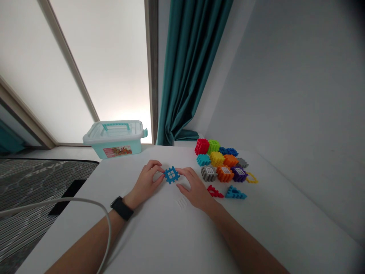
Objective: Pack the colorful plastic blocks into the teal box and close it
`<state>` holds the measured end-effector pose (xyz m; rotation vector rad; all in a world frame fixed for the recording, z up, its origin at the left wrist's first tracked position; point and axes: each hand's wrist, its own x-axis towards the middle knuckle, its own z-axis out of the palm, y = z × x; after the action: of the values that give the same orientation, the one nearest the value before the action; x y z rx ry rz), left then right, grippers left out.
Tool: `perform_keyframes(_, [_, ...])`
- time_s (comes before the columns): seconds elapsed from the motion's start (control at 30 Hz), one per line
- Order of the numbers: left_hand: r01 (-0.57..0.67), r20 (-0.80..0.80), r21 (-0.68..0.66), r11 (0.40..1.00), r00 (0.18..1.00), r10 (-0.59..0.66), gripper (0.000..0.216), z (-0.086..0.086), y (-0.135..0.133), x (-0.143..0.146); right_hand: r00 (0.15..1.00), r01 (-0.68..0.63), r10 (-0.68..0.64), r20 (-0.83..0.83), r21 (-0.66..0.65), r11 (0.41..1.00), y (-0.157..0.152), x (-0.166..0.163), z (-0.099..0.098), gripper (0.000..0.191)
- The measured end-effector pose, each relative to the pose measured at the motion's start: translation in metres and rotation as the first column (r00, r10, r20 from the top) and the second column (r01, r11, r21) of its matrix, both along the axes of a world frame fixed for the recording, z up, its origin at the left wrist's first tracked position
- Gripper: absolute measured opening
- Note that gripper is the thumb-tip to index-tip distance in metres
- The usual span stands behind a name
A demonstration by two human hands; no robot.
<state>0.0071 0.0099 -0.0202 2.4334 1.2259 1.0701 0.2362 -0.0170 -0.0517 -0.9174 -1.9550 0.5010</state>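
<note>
A blue square interlocking tile [171, 175] with toothed edges and a four-pane window is tilted between my hands, over the white table. My left hand [146, 179], with a black watch on its wrist, pinches the tile's left corner between thumb and index finger. On the other side, my right hand [195, 190] touches the tile's right edge with its index fingertip. Its thumb stays apart, lower down. Below the tile, a small white window-grid piece [181, 203] lies on the table, hard to see against the white surface.
Right of my hands sit several toothed blocks, among them a red block [202, 146], a grey block [208, 173] and a purple block [239, 173]. Nearer lie a red piece [215, 191] and a blue triangle [235, 193]. A lidded teal box [115, 139] stands back left; a white cable [85, 199] crosses my left forearm.
</note>
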Motion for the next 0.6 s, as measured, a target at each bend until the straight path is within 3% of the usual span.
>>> perform_keyframes(0.6, [0.068, -0.128, -0.004, 0.998, 0.989, -0.068, 0.011, 0.0050, -0.0034, 0.0000, 0.997, -0.072, 0.072, 0.014, -0.026, 0.997, 0.0008, 0.0008, -0.0007, 0.058])
